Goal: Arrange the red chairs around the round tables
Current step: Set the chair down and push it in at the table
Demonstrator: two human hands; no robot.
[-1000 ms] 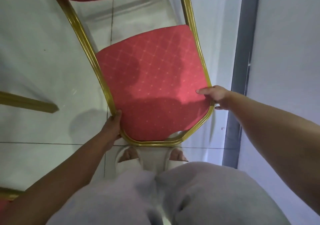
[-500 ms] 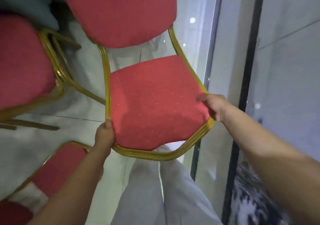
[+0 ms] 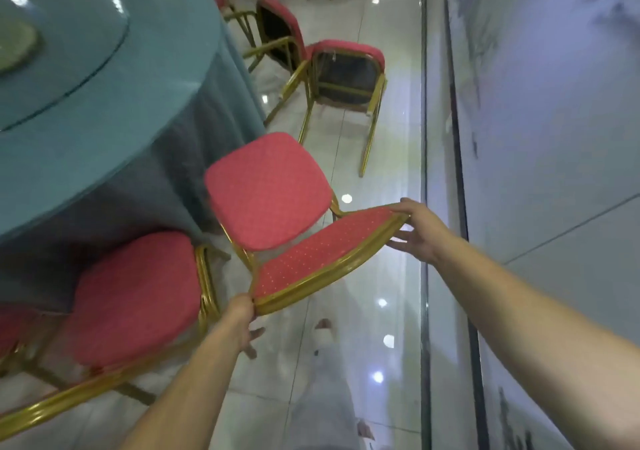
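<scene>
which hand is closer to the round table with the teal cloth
Left. The left hand grips the held chair at the seat corner on the round table side. The right hand grips the opposite seat corner, out toward the wall.

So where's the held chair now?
Head view, centre: the held red chair, gripped by the left hand and right hand, is just right of the teal-clothed round table and a parked red chair.

The chair, seen flat from above a second ago, now tilts edge-on near the blue-draped desk.
</scene>
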